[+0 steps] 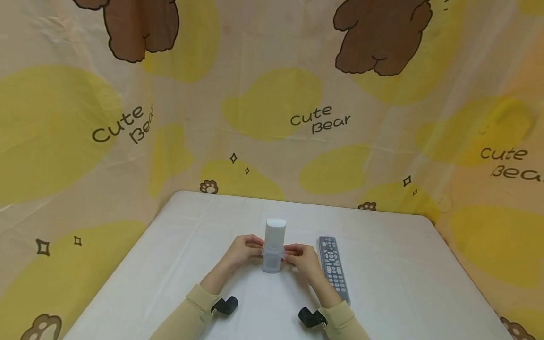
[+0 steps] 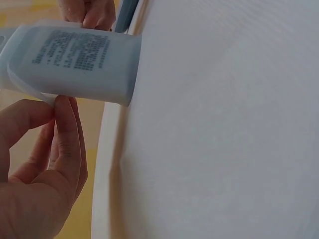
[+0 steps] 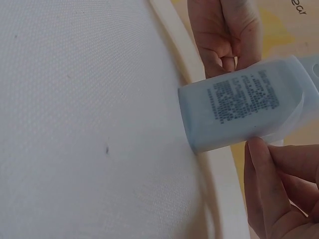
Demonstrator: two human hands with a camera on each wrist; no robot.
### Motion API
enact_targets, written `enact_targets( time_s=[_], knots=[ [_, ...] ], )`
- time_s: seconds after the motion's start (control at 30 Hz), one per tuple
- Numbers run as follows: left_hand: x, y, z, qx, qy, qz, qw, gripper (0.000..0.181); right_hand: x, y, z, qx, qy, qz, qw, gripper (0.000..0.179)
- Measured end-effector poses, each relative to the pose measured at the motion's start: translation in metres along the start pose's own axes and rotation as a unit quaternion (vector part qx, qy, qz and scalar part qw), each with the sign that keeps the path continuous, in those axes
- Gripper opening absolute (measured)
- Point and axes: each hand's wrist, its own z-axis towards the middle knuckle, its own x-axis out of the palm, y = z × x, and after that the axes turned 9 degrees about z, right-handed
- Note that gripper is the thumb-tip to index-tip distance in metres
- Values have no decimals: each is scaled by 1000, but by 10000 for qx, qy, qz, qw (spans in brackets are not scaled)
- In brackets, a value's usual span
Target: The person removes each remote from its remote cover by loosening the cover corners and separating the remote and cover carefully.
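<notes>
A white remote control (image 1: 275, 233) stands upright on the table, its lower part inside a translucent soft sleeve (image 1: 271, 265). Through the sleeve, both wrist views show a block of small dark print on the side facing me; the buttons are hidden. My left hand (image 1: 243, 250) pinches the loose rim of the sleeve on its left side between thumb and fingers. On the opposite side, my right hand (image 1: 303, 259) pinches the sleeve's rim in the same way. In the left wrist view the sleeve (image 2: 122, 64) has its rim pulled outward at the left fingertips.
A grey remote control (image 1: 333, 267) with many buttons lies on the white table (image 1: 395, 264), just right of my right hand. Behind the table hangs a yellow-patterned cloth (image 1: 263, 104) with bears. Black wrist cameras (image 1: 226, 306) sit on both forearms.
</notes>
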Motion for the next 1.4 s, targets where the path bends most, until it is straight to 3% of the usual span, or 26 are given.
enact_targets(
  time_s=[1.4],
  knots=[
    [4,9,3,77,-30,274,9996,23,6,0,-1,4,-302,-652,9974,21]
  ],
)
